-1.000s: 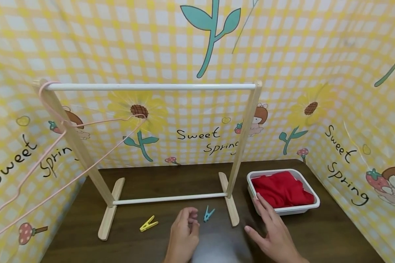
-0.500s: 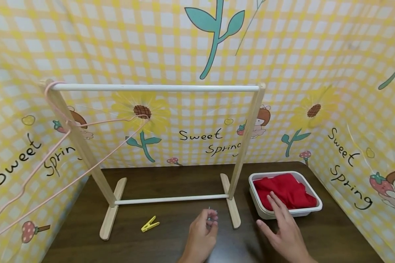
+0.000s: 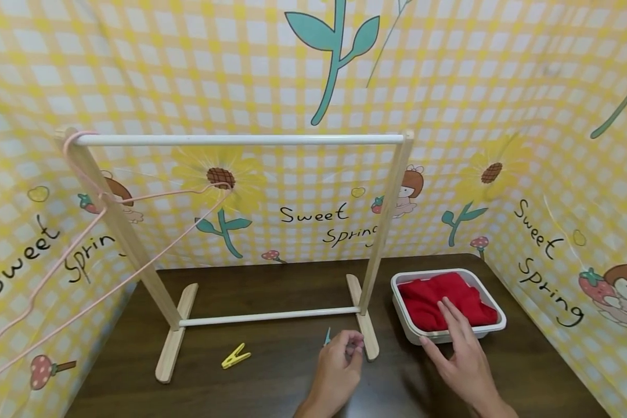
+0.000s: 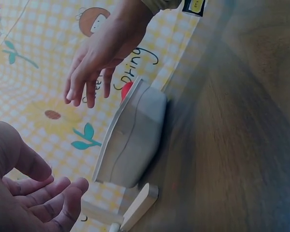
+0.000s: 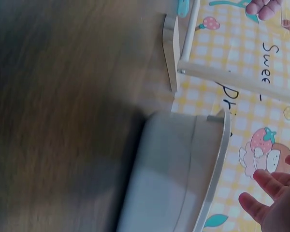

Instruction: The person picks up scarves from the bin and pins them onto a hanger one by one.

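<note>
My left hand (image 3: 337, 368) hovers with loosely bent fingers near the right foot of a wooden rack, holding nothing. Just behind it peeks the tip of a blue clothespin (image 3: 327, 335), mostly hidden by the hand. In the left wrist view the fingers (image 4: 43, 195) are bent and bare. My right hand (image 3: 462, 363) reaches over the near rim of a white plastic basin (image 3: 413, 328), fingers spread above the folded red cloth (image 3: 433, 296) inside. The right wrist view has those fingers (image 5: 270, 186) spread above the basin wall.
The drying rack, with wooden posts (image 3: 384, 232) and a white top bar (image 3: 240, 139), stands mid-table. A pink hanger (image 3: 162, 249) hangs from its left end. In front of the rack lies a yellow clothespin (image 3: 235, 356). Checked cloth (image 3: 271, 75) encloses the dark table.
The left hand has moved right, past the blue clothespin, which stays on the table. The right hand has shifted right from the basin's left corner to above the red cloth.
</note>
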`<control>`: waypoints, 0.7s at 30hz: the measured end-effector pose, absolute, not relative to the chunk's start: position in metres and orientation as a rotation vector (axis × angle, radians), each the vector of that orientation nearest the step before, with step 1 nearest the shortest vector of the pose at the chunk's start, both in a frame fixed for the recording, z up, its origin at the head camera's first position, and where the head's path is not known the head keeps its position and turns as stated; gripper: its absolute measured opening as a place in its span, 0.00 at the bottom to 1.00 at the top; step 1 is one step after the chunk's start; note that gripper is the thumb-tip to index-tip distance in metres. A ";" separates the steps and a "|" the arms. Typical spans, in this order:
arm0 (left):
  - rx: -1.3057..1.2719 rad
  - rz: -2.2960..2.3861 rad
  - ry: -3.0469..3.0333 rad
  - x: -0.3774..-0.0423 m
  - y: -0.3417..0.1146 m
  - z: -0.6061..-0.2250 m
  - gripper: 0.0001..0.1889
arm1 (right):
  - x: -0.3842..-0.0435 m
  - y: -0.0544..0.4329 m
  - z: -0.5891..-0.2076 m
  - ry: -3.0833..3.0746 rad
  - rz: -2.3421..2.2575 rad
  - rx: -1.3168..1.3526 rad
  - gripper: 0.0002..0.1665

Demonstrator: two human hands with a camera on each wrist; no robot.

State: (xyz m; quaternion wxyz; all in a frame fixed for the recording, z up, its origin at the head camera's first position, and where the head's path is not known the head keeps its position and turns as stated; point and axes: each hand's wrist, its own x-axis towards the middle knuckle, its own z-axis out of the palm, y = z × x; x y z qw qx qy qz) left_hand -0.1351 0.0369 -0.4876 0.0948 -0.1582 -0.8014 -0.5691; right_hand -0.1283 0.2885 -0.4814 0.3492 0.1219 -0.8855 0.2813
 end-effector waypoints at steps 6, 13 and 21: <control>-0.527 -1.651 -2.309 -0.138 0.048 -0.489 0.08 | -0.130 0.297 -0.480 -2.292 0.741 0.270 0.52; -0.563 -1.570 -2.298 -0.141 0.055 -0.492 0.07 | -0.133 0.303 -0.481 -2.282 0.755 0.241 0.51; -0.531 -1.705 -2.377 -0.143 0.065 -0.493 0.07 | -0.134 0.312 -0.482 -2.294 0.754 0.199 0.50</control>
